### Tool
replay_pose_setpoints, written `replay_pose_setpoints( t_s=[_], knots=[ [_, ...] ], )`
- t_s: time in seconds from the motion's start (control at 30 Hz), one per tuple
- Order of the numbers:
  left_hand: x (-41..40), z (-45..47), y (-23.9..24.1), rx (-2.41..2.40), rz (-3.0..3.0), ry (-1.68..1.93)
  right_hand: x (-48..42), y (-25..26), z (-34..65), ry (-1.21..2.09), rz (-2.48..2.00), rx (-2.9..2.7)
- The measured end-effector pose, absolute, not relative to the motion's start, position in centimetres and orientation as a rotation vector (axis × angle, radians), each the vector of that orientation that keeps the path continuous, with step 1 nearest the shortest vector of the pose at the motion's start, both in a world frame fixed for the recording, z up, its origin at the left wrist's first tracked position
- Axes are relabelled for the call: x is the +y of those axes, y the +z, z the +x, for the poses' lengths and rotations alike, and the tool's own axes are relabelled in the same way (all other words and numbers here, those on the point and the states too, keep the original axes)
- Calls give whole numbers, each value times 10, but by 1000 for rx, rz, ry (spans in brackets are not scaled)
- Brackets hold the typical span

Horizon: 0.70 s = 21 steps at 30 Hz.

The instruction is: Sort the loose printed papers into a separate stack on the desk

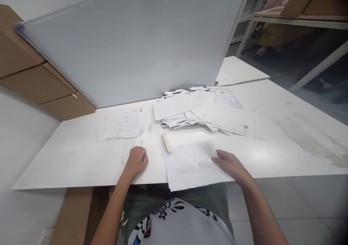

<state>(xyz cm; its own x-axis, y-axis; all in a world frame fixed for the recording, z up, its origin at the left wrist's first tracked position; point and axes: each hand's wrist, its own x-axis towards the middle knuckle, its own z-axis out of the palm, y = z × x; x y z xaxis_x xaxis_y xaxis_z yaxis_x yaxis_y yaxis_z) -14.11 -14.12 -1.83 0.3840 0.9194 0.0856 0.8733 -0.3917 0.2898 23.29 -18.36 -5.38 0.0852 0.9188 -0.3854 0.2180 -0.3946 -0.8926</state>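
Observation:
My right hand (227, 163) pinches the right edge of a printed sheet of paper (187, 161) bearing an oval black stamp. That sheet lies over white paper at the table's front edge, with a corner overhanging. A small cream-coloured oblong block (167, 142) rests at its upper left corner; I cannot tell its kind. My left hand (138, 159) is closed in a loose fist on the table, left of the sheet, with nothing showing in it. Behind it lies a flat stack of printed papers (123, 124). A larger, untidy pile of papers (187, 109) spreads farther back.
A whiteboard (152, 45) leans behind the white table (89, 165). Cardboard boxes (51, 83) stand along the left. At the right the table surface has a peeled patch (312, 143). Another person's foot and clothing (274, 34) show beyond a desk at the upper right.

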Motion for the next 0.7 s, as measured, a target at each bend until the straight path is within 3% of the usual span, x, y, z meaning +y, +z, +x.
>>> replay_pose_setpoints(
  t_s=[0.47, 0.63, 0.7],
  knots=[
    [-173, -128, -40, 2006, 2138, 1036, -187, -42, 227, 1276, -1765, -1119],
    [-158, -41, -28, 1438, 2588, 680, -188, -49, 229, 1271, -1801, -1160],
    [-141, -16, -27, 1472, 2668, 552, -188, -54, 229, 1252, -1823, -1146]
  ],
)
